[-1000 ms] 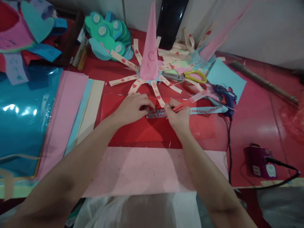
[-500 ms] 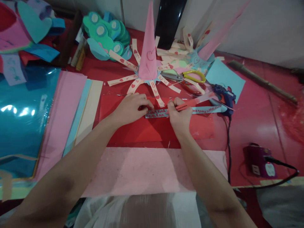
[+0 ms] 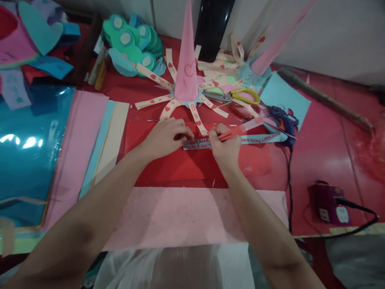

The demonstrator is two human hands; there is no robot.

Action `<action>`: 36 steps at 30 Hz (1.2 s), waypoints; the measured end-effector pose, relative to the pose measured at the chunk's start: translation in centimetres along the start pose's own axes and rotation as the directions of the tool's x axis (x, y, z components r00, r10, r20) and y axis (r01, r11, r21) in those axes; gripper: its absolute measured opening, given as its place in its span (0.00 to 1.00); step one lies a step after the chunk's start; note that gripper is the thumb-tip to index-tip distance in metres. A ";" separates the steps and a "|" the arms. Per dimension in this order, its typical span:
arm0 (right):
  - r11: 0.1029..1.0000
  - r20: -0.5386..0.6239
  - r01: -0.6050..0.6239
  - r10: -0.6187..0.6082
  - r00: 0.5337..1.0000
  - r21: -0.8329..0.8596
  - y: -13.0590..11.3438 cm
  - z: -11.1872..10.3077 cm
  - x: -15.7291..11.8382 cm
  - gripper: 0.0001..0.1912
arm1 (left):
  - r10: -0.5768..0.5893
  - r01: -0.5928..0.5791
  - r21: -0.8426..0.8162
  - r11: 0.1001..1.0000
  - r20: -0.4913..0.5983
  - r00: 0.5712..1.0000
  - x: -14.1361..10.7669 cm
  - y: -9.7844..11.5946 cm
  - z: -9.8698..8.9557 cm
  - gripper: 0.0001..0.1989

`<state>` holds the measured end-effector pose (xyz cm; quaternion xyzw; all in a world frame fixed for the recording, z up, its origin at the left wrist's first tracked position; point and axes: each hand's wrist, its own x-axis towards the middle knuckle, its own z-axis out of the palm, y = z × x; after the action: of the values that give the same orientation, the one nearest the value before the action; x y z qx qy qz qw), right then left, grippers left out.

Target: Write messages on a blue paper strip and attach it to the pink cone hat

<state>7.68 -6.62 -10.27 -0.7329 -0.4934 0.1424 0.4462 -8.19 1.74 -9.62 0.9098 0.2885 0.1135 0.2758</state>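
Observation:
A narrow light-blue paper strip (image 3: 261, 139) covered in red handwriting lies crosswise over a red sheet (image 3: 174, 168). My left hand (image 3: 167, 137) rests at the strip's left end, fingers curled down and holding it against the sheet. Closed round a red pen (image 3: 233, 132), my right hand (image 3: 226, 150) presses on the strip's middle. The pen's translucent rear part points up to the right; its tip is hidden by my fingers. Just beyond my hands stands a pink paper cone (image 3: 187, 68) with cream lettered strips (image 3: 196, 114) fanned round its base.
Yellow-handled scissors (image 3: 245, 96) and a blue glue gun (image 3: 284, 122) lie at the right, its cable running down past a purple box (image 3: 331, 202). A stick (image 3: 327, 96) lies farther right. Coloured paper sheets (image 3: 87, 140) and a shiny blue packet (image 3: 30, 160) are left.
My right hand and the pen have shifted slightly left along the strip. My left hand stays at the strip's left end. The whole view has moved a little.

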 end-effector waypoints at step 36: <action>1.000 0.044 -0.006 0.006 0.999 -0.006 0.1 -0.1 0.1 0.17 | 0.004 -0.004 -0.004 1.000 -0.009 1.000 0.1 0.1 0.0 0.12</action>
<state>7.86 -6.57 -10.33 -0.7325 -0.5013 0.1584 0.4326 -8.12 1.73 -9.58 0.9093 0.2878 0.1188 0.2761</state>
